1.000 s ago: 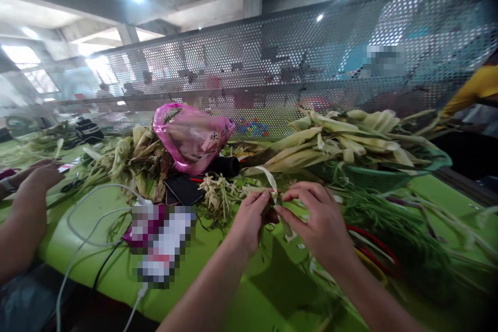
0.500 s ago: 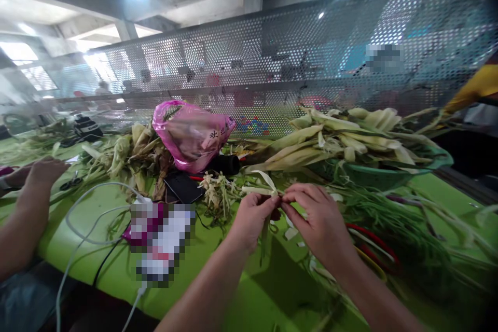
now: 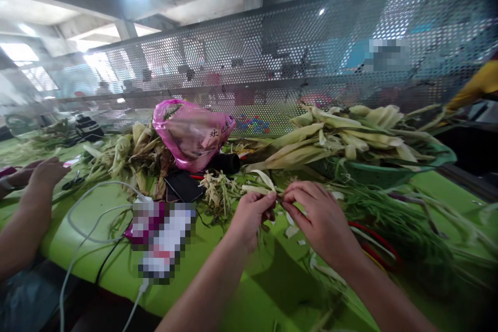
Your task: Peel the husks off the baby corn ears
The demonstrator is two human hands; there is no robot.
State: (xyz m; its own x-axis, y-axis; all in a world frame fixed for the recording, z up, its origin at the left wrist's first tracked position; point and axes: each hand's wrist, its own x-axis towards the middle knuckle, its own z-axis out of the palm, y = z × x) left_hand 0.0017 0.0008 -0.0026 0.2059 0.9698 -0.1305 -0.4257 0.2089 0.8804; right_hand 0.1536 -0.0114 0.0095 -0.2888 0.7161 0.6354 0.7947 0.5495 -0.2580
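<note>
Over the green table, my left hand (image 3: 252, 218) is closed in a pinch on a pale corn husk strip (image 3: 265, 179), one end of which curls up above the thumb. My right hand (image 3: 313, 212) is closed too, its thumb and forefinger pinching the husk's thin twisted end beside the left fingertips. The exact spot between the two pinches is small and partly covered by fingers. Just behind my left hand lies a small bundle of tied pale husk pieces (image 3: 218, 192). Scissors with red handles (image 3: 383, 244) rest beyond my right wrist, partly hidden by the forearm.
A green basket (image 3: 389, 177) piled with corn husks (image 3: 350, 132) stands back right, near green stringy fibres (image 3: 397, 218). A pink plastic bag (image 3: 190, 135), black phone (image 3: 184, 187), blurred-out phone (image 3: 167, 244) and cables occupy the left. Another person's arm (image 3: 33, 212) reaches in at far left.
My hands stay almost in place, still pinching together, with the fingers shifted slightly. Less of the hanging husk shows below my left hand. The other person's hand at far left moved slightly.
</note>
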